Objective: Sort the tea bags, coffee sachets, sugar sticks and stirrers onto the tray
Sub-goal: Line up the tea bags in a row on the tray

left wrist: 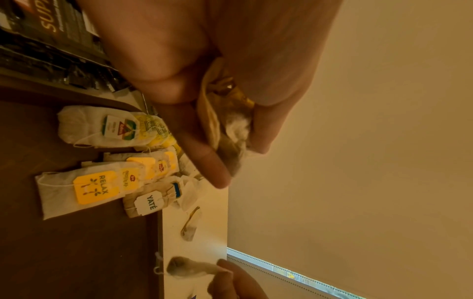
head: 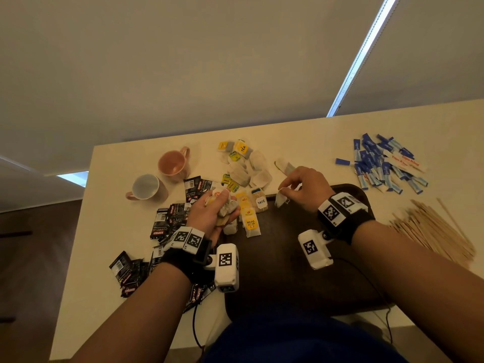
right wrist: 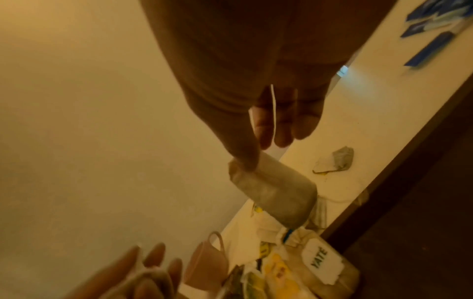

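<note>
My left hand [head: 217,208] grips a crumpled bunch of tea bags [head: 227,206] over the left rim of the dark brown tray [head: 288,271]; the bunch [left wrist: 230,125] sits between thumb and fingers. My right hand [head: 301,187] pinches a single grey tea bag [head: 280,199] above the tray's far edge; the same tea bag [right wrist: 276,194] hangs from thumb and finger. Several tea bags [head: 251,221] with yellow and white tags lie on the tray's far-left corner. More tea bags [head: 246,166] are piled on the table behind.
Black coffee sachets [head: 167,221] lie scattered left of the tray. Blue sugar sticks [head: 379,166] are heaped at the far right and wooden stirrers [head: 432,229] lie at the right. A pink mug [head: 174,163] and a white-lined mug [head: 146,187] stand at the far left.
</note>
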